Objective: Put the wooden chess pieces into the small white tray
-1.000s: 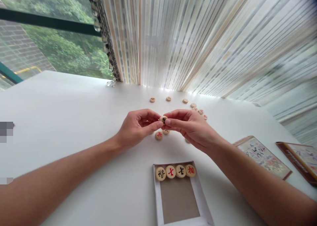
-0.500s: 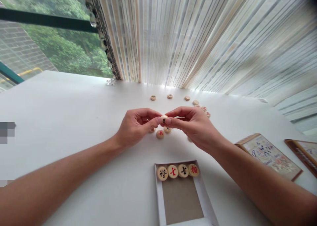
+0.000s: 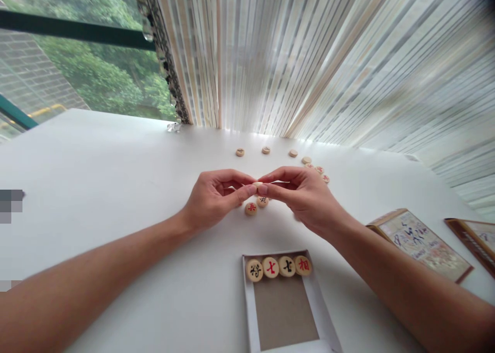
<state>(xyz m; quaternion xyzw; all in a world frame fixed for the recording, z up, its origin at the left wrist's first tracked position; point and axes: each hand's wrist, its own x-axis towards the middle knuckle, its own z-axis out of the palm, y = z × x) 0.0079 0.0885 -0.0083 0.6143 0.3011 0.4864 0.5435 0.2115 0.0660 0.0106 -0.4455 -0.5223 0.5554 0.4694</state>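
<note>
My left hand (image 3: 216,193) and my right hand (image 3: 299,193) meet above the table, pinching one round wooden xiangqi piece (image 3: 258,186) between their thumbs and fingers. Its face is mostly hidden by the fingertips. Just below lie a piece with a red character (image 3: 251,208) and one with a black character (image 3: 262,201); others are partly covered by my hands. Nearer to me stands a shallow white box (image 3: 248,312) with a grey-brown bottom. Along its far wall sits a row of several pieces, a black-marked one (image 3: 254,270) at the left and a red-marked one (image 3: 303,265) at the right.
Beyond my hands several loose pieces (image 3: 240,152) lie scattered on the white table (image 3: 116,188), some near my right fingers. A printed box lid (image 3: 421,245) lies at the right, with another printed box (image 3: 474,239) past it. A string curtain (image 3: 263,59) hangs behind the table.
Between my fingertips the piece has turned: the dark mark that showed on it is no longer visible. Both hands stay in nearly the same place, and the box's row is unchanged.
</note>
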